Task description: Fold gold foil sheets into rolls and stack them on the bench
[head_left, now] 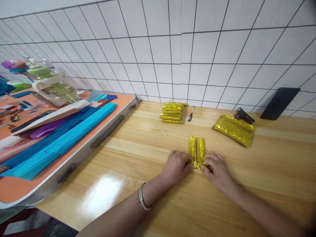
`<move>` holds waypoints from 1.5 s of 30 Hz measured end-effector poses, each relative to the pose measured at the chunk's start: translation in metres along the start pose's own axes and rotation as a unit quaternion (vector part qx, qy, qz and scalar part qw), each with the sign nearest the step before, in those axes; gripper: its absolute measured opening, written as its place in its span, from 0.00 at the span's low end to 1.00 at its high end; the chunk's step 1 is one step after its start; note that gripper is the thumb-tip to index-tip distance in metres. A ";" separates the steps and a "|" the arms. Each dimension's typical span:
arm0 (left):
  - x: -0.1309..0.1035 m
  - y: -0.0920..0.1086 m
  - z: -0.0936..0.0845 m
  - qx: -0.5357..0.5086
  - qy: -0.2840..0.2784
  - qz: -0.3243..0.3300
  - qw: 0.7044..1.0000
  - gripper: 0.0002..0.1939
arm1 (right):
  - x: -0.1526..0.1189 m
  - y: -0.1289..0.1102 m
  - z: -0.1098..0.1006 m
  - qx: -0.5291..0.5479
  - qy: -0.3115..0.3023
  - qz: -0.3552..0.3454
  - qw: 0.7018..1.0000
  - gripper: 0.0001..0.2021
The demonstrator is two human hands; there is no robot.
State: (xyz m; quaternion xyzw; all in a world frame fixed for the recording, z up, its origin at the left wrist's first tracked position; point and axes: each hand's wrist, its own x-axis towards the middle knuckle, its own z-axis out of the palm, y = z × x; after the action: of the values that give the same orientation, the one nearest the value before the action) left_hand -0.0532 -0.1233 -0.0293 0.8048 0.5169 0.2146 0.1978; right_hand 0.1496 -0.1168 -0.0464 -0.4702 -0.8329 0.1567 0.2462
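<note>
Shiny gold foil rectangle (200, 146) is lying on the glossy light-wood table (138, 141), dark line down its middle. Left hand (176, 167) is mostly closed, fingers pinching its near left corner; right hand (217, 168) is curled too, pinching the near right. Slim black-and-clear pen (191, 114) sits farther back.

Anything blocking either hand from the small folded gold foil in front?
Nothing visible. The left hand and right hand both have fingers at the near end of the gold foil; the pen lies beyond its far end.
</note>
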 end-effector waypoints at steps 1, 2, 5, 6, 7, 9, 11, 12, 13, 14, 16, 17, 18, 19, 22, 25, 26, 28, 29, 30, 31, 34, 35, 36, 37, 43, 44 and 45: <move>0.000 0.000 0.001 -0.004 0.004 -0.007 1.000 0.03 | 0.000 -0.001 0.000 -0.007 0.005 0.004 1.000 0.04; 0.000 -0.001 0.001 -0.007 0.009 -0.013 1.000 0.04 | -0.001 -0.001 0.001 -0.013 0.009 0.007 1.000 0.03; 0.000 -0.001 0.003 -0.007 0.018 -0.023 1.000 0.06 | -0.001 -0.003 0.001 -0.025 0.017 0.019 0.999 0.04; 0.000 -0.001 0.003 -0.005 0.019 -0.024 1.000 0.06 | -0.001 -0.003 0.001 -0.029 0.017 0.023 0.999 0.04; 0.000 -0.001 0.003 -0.002 0.018 -0.025 1.000 0.06 | -0.001 -0.003 0.001 -0.033 0.017 0.027 0.999 0.05; 0.000 0.001 0.004 0.006 0.018 -0.026 0.999 0.06 | -0.001 -0.002 0.001 -0.041 0.011 0.034 0.998 0.05; -0.001 0.002 0.005 0.015 0.021 -0.032 0.999 0.07 | -0.001 -0.002 0.001 -0.044 0.003 0.043 0.998 0.05; -0.002 0.002 0.006 0.020 0.023 -0.035 0.999 0.07 | -0.001 -0.001 0.000 -0.044 0.000 0.046 0.998 0.05; -0.003 0.003 0.007 0.024 0.025 -0.039 0.999 0.07 | -0.001 -0.001 0.000 -0.043 -0.001 0.048 0.998 0.05; -0.003 0.003 0.008 0.028 0.026 -0.042 0.998 0.08 | -0.001 -0.001 0.000 -0.043 -0.001 0.050 0.998 0.05; -0.005 0.005 0.008 0.043 0.030 -0.045 0.998 0.07 | 0.000 0.000 -0.001 -0.042 -0.006 0.054 0.998 0.05; -0.007 0.006 0.008 0.056 0.031 -0.041 0.997 0.06 | 0.001 0.001 -0.002 -0.042 -0.009 0.056 0.998 0.05; -0.008 0.007 0.008 0.073 0.029 -0.029 0.997 0.04 | 0.001 0.001 -0.002 -0.041 -0.012 0.058 0.997 0.05; -0.009 0.008 0.008 0.091 0.023 -0.006 0.996 0.02 | 0.001 0.002 -0.002 -0.041 -0.016 0.060 0.997 0.05; -0.012 0.013 0.008 0.141 -0.020 0.105 0.984 0.05 | 0.001 0.003 -0.003 -0.040 -0.017 0.064 0.997 0.06; -0.015 0.019 0.008 0.174 -0.062 0.185 0.965 0.09 | 0.001 0.005 -0.003 -0.038 -0.015 0.060 0.997 0.05; -0.017 0.022 0.008 0.190 -0.071 0.195 0.960 0.10 | 0.001 0.005 -0.002 -0.039 -0.014 0.059 0.997 0.05; -0.023 0.028 0.007 0.233 -0.081 0.205 0.947 0.12 | 0.001 0.005 -0.002 -0.041 -0.013 0.055 0.998 0.05; -0.026 0.032 0.007 0.258 -0.083 0.210 0.939 0.14 | 0.001 0.005 -0.002 -0.042 -0.013 0.053 0.998 0.05; -0.029 0.035 0.007 0.281 -0.082 0.213 0.932 0.15 | 0.001 0.005 -0.002 -0.043 -0.014 0.051 0.998 0.05; -0.032 0.038 0.006 0.301 -0.079 0.216 0.925 0.17 | 0.001 0.005 -0.002 -0.043 -0.015 0.049 0.998 0.05; -0.038 0.045 0.007 0.338 -0.073 0.216 0.913 0.21 | 0.001 0.005 -0.003 -0.043 -0.014 0.043 0.998 0.05; -0.038 0.045 0.008 0.342 -0.070 0.214 0.912 0.22 | 0.001 0.005 -0.003 -0.042 -0.014 0.042 0.998 0.05; -0.038 0.046 0.008 0.343 -0.068 0.211 0.913 0.22 | 0.001 0.006 -0.003 -0.042 -0.014 0.041 0.998 0.05; -0.037 0.046 0.008 0.340 -0.071 0.208 0.914 0.21 | 0.001 0.006 -0.003 -0.041 -0.015 0.039 0.998 0.04; -0.028 0.045 0.000 0.310 -0.137 0.205 0.918 0.17 | 0.002 0.012 -0.007 -0.031 -0.038 0.036 0.998 0.06; -0.027 0.046 -0.001 0.306 -0.141 0.204 0.919 0.17 | 0.003 0.014 -0.008 -0.027 -0.042 0.035 0.998 0.06; -0.026 0.046 -0.002 0.303 -0.144 0.201 0.920 0.17 | 0.003 0.015 -0.010 -0.021 -0.045 0.034 0.998 0.06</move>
State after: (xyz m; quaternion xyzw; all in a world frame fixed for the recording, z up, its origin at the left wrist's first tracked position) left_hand -0.0297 -0.1649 -0.0060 0.9355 0.3504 -0.0349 -0.0303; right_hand 0.1643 -0.1060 -0.0449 -0.4955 -0.8301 0.1681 0.1928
